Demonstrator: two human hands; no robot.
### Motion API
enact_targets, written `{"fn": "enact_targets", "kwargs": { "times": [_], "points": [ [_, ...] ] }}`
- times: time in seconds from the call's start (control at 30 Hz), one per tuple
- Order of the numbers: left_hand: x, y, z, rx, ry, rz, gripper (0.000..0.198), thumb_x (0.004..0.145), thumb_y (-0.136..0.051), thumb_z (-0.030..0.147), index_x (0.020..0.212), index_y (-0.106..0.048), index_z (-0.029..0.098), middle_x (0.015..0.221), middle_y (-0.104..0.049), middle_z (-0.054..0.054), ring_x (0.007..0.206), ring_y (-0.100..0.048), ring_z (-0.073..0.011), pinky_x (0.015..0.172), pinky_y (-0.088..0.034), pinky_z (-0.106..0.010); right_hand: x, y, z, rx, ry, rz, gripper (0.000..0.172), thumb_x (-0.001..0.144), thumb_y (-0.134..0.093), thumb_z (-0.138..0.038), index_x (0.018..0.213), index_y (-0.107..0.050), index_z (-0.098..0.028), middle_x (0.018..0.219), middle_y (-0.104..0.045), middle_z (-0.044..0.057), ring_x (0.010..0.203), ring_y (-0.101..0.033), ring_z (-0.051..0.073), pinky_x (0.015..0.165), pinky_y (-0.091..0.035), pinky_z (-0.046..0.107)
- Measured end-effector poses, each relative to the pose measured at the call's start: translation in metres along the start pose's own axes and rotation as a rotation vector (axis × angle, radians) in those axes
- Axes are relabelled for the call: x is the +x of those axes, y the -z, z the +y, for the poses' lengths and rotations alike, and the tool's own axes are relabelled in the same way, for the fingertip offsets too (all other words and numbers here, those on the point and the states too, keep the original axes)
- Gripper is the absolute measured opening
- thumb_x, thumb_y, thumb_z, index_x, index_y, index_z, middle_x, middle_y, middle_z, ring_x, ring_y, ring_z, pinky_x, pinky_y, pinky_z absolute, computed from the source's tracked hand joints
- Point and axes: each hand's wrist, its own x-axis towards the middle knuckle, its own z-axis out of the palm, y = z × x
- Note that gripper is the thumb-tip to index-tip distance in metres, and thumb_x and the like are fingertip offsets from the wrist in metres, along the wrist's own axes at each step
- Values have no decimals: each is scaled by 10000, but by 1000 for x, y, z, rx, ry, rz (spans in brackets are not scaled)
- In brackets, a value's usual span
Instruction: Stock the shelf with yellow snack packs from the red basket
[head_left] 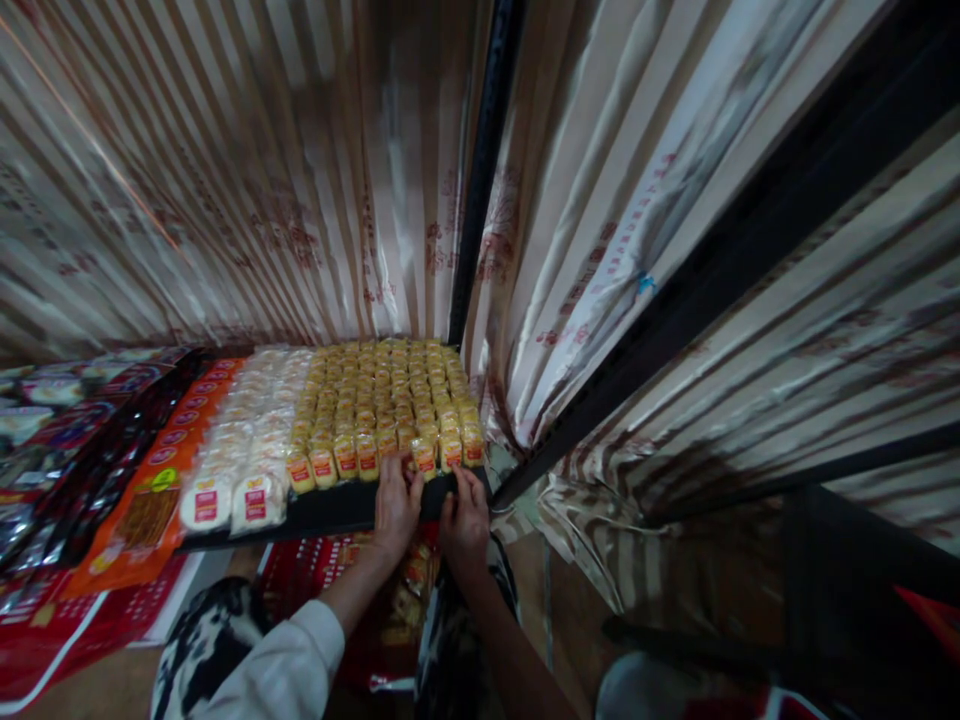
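Rows of small yellow wrapped snack packets (375,400) with red-and-white labels stand close together on a dark shelf (330,510). My left hand (397,505) is at the front row, its fingers curled against one packet and partly hiding it. Just to its right, my right hand (465,525) reaches to the shelf's front edge, fingertips at the bottom of the front packets and thumb apart from the fingers. Between the two hands, a front packet (424,458) leans slightly. What lies under my fingertips is partly hidden.
Left of the yellow packets are round white packets (256,500), an orange bag (146,500) and dark shiny bags (82,470). A black upright (484,170) and a slanting black post (645,310) frame the shelf. Striped curtain (300,200) hangs behind. Red packages (322,560) lie below.
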Motion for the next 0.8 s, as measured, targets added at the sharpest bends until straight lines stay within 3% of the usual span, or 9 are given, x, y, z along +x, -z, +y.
{"fn": "enact_targets", "kwargs": {
  "times": [0.23,0.4,0.8],
  "points": [
    [-4,-4,-6,-8,-47,-99,289,843,-433,168,1130,-452,195,995,-551,-66,830,-577,-150,795,-489,-324,-1,0,-1,5,3,3,403,870,-330,-190,1243,-472,-136,1142,-501,141,1086,-476,216,927,-419,407],
    [2,-14,-8,46,-30,-64,232,857,-437,200,1080,-500,193,966,-574,-65,928,-573,-182,809,-485,-329,-1,0,-2,-6,6,16,409,875,-329,-202,1258,-467,-159,1137,-506,138,1078,-485,224,912,-428,424],
    [-3,-30,-12,-20,19,14,130,859,-449,220,964,-508,171,843,-544,-30,699,-546,-132,709,-488,-283,4,-1,-3,-65,21,5,468,859,-361,-169,1323,-425,-171,1086,-507,135,1041,-484,225,890,-442,408]
  ]
}}
